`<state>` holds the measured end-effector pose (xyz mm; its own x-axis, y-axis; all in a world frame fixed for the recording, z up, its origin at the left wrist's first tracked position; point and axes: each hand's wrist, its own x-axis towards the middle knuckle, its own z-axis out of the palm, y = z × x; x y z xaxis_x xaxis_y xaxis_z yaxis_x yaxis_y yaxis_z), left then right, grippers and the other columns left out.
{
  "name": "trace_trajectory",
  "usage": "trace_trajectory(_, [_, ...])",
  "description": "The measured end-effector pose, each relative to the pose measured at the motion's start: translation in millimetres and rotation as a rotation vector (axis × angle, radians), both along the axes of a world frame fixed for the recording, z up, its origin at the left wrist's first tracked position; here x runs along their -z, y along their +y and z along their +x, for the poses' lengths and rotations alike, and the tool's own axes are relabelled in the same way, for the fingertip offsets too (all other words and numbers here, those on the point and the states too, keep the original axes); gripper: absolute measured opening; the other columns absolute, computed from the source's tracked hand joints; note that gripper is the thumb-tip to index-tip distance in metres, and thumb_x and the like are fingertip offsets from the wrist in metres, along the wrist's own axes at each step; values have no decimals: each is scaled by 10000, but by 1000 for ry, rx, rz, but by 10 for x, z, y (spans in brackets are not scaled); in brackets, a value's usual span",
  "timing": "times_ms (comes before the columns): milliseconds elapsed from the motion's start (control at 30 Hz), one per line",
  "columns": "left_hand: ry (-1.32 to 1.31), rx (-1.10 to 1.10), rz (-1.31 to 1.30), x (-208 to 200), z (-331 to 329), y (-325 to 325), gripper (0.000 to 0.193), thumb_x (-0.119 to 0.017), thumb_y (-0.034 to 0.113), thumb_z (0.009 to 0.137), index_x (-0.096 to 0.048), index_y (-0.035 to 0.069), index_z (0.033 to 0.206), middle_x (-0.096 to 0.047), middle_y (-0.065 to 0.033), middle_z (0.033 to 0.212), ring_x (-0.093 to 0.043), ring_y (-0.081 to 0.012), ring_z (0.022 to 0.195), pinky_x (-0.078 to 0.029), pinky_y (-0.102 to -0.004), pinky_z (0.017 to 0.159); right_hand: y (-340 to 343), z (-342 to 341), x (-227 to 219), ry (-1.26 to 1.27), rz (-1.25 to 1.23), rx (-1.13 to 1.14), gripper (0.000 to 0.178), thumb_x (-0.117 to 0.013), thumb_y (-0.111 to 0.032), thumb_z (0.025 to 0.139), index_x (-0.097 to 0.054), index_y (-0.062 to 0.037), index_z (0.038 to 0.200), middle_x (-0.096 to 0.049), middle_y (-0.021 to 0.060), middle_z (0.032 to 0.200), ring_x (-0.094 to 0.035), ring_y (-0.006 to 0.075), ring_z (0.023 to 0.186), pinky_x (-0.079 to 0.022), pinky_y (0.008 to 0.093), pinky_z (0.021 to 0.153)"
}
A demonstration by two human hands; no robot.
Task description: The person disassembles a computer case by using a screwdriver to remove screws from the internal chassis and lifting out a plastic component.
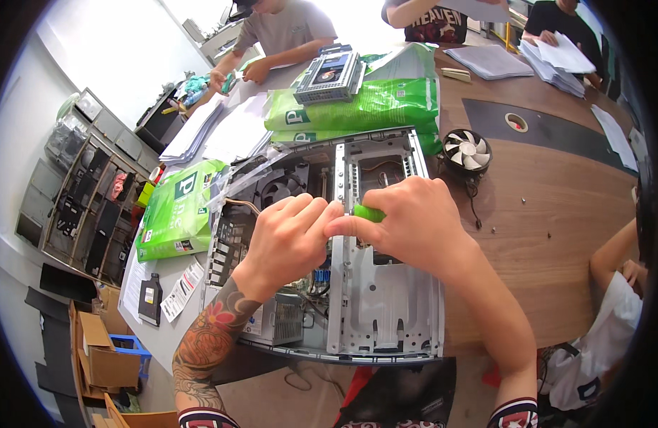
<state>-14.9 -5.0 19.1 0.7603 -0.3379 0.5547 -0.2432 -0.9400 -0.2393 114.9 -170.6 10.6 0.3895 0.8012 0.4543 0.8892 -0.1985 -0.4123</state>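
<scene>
An opened desktop computer case (386, 299) lies in front of me, its metal frame and inner parts exposed. My right hand (414, 225) is wrapped around a green-handled screwdriver (369, 213) above the drive-bay side of the case. Its shaft and tip are hidden. Against the right thumb, my left hand (290, 232) is closed with curled fingers over the middle of the case; what it grips cannot be seen. Inside the case, a dark fan (279, 189) shows beyond the left hand, and a metal power supply box (280, 321) sits near the front edge.
A cooler fan (466, 151) with a cable stands right of the case, near loose screws (523, 200) and a tape roll (516, 123). Green paper packs (354, 107) carry a metal drive cage (331, 75). A black bottle (150, 299) lies left. Other people (286, 28) surround the table.
</scene>
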Motion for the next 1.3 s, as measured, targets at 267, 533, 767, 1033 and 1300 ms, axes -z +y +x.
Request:
trace_trajectory(267, [52, -49, -32, 62, 31, -1, 190, -621, 1, 762, -599, 26, 950, -499, -67, 751, -546, -256, 692, -457, -376, 613, -12, 29, 51, -51, 21, -78, 598, -579, -602, 934, -637, -52, 707, -665, 122, 653, -679, 306, 617, -519, 423, 570])
trace_trajectory(533, [193, -6, -172, 133, 12, -140, 261, -601, -11, 777, -598, 0, 1038, -595, -95, 907, -605, -286, 837, -502, -380, 779, -182, -8, -168, -6, -165, -85, 542, -534, -523, 995, -628, -9, 851, -633, 171, 878, -646, 337, 860, -519, 423, 775])
trace_trajectory(767, [95, 67, -197, 259, 54, -55, 253, -627, -3, 731, -615, 43, 979, -550, -49, 817, -605, -265, 755, -506, -386, 679, -139, 60, -154, 301, -253, -180, 510, -598, -493, 968, -657, 2, 860, -620, 191, 667, -644, 359, 690, -502, 439, 652])
trace_trajectory(1033, [43, 18, -149, 144, 29, 3, 269, -637, -15, 703, -633, 52, 964, -584, -56, 807, -616, -264, 733, -507, -383, 658, -39, 121, -120, 286, -76, -213, 361, -698, -350, 922, -725, -10, 803, -571, 171, 582, -584, 354, 553, -457, 389, 545])
trace_trajectory(1300, [44, 37, -242, 140, 31, 55, 333, -601, -79, 629, -636, 32, 941, -597, -91, 795, -618, -306, 727, -511, -406, 640, 44, 40, 53, 73, 142, -136, 381, -744, -390, 875, -732, -24, 769, -604, 148, 579, -612, 350, 546, -472, 402, 508])
